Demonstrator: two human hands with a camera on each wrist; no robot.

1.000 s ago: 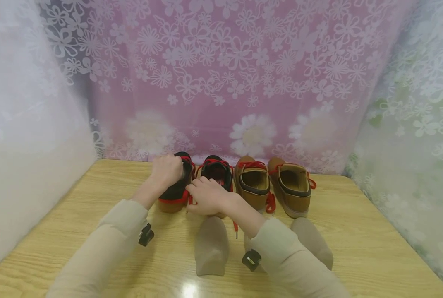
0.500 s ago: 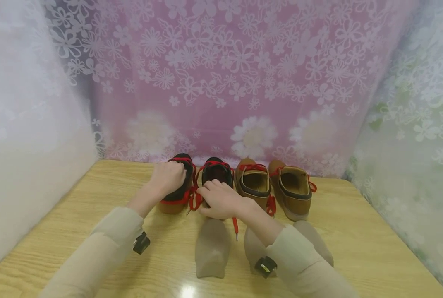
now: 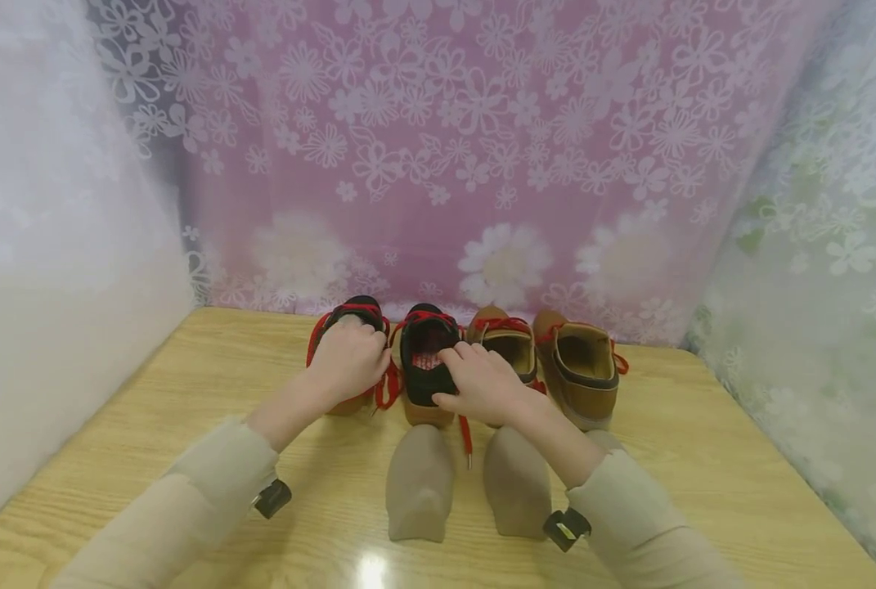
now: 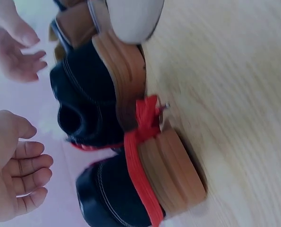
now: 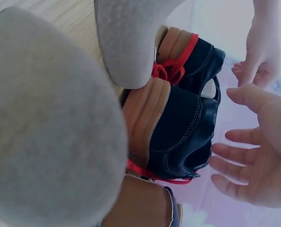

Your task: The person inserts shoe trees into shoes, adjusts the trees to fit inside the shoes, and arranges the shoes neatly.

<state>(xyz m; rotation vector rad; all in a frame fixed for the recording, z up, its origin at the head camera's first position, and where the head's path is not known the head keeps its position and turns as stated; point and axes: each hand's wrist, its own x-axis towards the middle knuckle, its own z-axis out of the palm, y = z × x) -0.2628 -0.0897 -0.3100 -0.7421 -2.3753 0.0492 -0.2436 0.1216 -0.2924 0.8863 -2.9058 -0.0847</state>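
Two black shoes with red laces stand side by side at the table's back. My left hand (image 3: 352,356) is over the left black shoe (image 3: 364,304); in the left wrist view its fingers are loosely bent with nothing between them. My right hand (image 3: 485,380) hovers beside the right black shoe (image 3: 426,384), fingers relaxed and holding nothing, partly covering a brown shoe (image 3: 514,353). A pale patch (image 5: 208,89) shows in the left black shoe's opening in the right wrist view. Grey shoe-shaped forms (image 3: 419,483) lie in front of the row.
Another brown shoe (image 3: 581,372) with red laces stands at the row's right end. A second grey form (image 3: 517,483) and a partly hidden third (image 3: 605,440) lie near my right forearm. A flowered curtain (image 3: 438,164) rises behind the wooden table (image 3: 231,360).
My right hand has moved right, off the right black shoe, uncovering its opening. My left hand has shifted slightly right and nearer over the left black shoe. The shoes have barely moved.
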